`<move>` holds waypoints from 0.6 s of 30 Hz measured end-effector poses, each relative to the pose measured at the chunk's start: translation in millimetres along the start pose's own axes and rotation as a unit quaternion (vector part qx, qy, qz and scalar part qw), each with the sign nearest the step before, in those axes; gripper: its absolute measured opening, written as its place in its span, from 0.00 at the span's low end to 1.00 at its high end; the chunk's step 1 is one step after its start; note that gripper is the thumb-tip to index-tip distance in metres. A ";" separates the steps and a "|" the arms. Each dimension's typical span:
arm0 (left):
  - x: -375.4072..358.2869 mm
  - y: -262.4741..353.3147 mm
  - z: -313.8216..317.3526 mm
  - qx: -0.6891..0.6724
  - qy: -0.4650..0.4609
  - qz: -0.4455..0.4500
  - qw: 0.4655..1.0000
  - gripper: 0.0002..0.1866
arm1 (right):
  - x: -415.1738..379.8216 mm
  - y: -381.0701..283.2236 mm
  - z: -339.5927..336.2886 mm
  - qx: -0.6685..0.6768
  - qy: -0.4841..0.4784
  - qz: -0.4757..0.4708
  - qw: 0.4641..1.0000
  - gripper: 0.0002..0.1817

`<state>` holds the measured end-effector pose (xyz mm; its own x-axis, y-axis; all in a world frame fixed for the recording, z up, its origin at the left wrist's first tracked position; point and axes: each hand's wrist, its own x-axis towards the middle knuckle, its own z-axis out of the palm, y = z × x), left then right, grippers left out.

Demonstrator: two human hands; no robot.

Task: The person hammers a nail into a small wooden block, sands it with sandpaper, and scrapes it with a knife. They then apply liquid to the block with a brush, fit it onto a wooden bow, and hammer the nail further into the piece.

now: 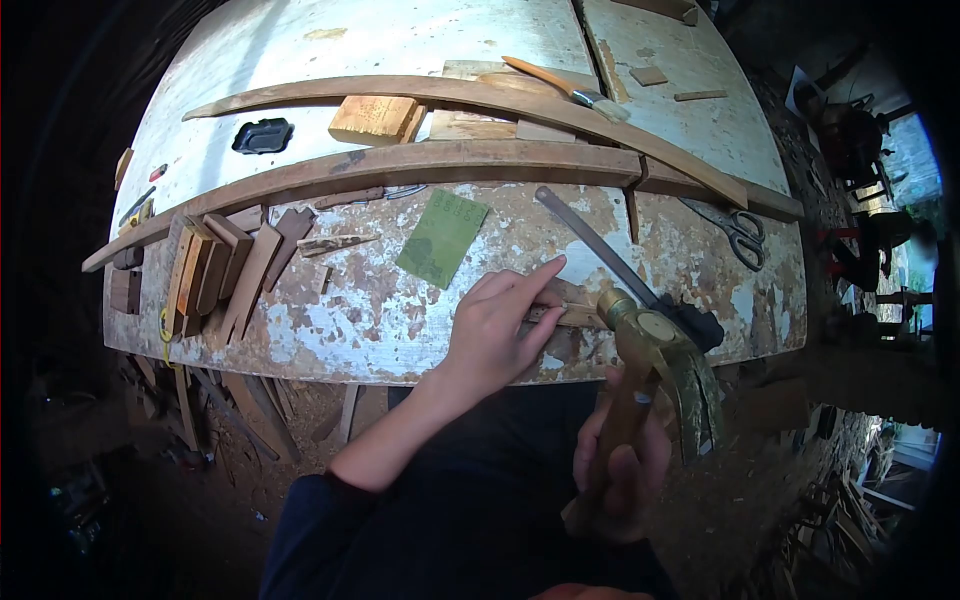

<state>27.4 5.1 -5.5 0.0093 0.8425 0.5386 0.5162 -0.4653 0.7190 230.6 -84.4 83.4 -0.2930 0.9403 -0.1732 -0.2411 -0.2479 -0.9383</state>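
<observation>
My left hand [500,325] rests on the near edge of the paint-flaked workbench [360,320], its fingers pressing down a small thin strip of wood [570,316]. My right hand [625,465] grips the wooden handle of a claw hammer [655,350], whose head hangs just right of the strip, close above the bench edge. A long metal file with a black handle [600,255] lies diagonally just behind the hammer head.
Long curved wooden slats [420,160] cross the bench. A green sandpaper sheet [441,237], scissors [742,235], a brush [570,90], a black tray [263,135] and several wood offcuts [215,270] lie around. Scrap wood litters the floor below.
</observation>
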 end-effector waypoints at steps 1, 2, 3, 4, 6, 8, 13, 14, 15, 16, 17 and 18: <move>0.2 0.0 -0.1 -0.002 -0.001 -0.004 1.000 0.36 | 2.7 -0.6 1.5 -0.003 0.008 -0.001 1.000 0.31; -0.7 0.0 0.0 -0.004 -0.003 -0.007 1.000 0.36 | 8.0 -4.5 2.8 -0.003 0.028 0.089 0.996 0.36; -0.7 0.0 0.4 -0.006 -0.003 -0.011 1.000 0.36 | 10.7 -8.9 3.2 -0.006 0.029 0.102 0.994 0.37; -0.5 0.3 0.5 -0.004 -0.001 -0.010 1.000 0.37 | 12.2 -13.2 3.3 -0.008 0.031 0.118 0.993 0.38; -0.9 0.1 0.6 0.000 0.000 -0.009 1.000 0.37 | 3.7 -10.8 4.9 -0.015 0.036 0.081 0.996 0.37; -2.6 0.5 0.7 -0.005 -0.001 -0.015 1.000 0.38 | -9.1 0.2 -5.5 -0.020 -0.005 0.009 1.000 0.36; -0.6 0.2 -1.7 -0.010 -0.003 -0.016 1.000 0.39 | 9.6 7.1 3.1 -0.075 0.045 0.152 0.984 0.45; -1.1 1.5 -1.9 -0.012 -0.002 -0.022 1.000 0.39 | 13.9 -0.6 7.6 -0.053 0.060 0.163 0.983 0.42; -1.9 2.2 -1.5 -0.016 -0.002 -0.028 0.999 0.39 | 9.9 -2.1 10.8 -0.048 0.059 0.107 0.991 0.39; -1.3 1.2 -0.3 -0.016 0.000 -0.028 0.999 0.39 | 4.7 -2.1 13.0 -0.045 0.056 0.051 0.996 0.37; -2.4 0.4 0.3 -0.016 0.001 -0.031 0.999 0.39 | -1.3 -1.2 14.3 -0.040 0.053 -0.002 0.998 0.35; -3.8 0.2 0.2 -0.016 0.001 -0.034 0.999 0.39 | -6.2 0.0 12.6 -0.042 0.039 -0.013 0.998 0.35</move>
<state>27.6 1.9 -7.5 -0.0266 0.8722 0.4883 0.4885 -0.4149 0.7676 220.8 -93.1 88.3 -0.2129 0.9626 -0.1676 -0.1676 -0.2050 -0.9643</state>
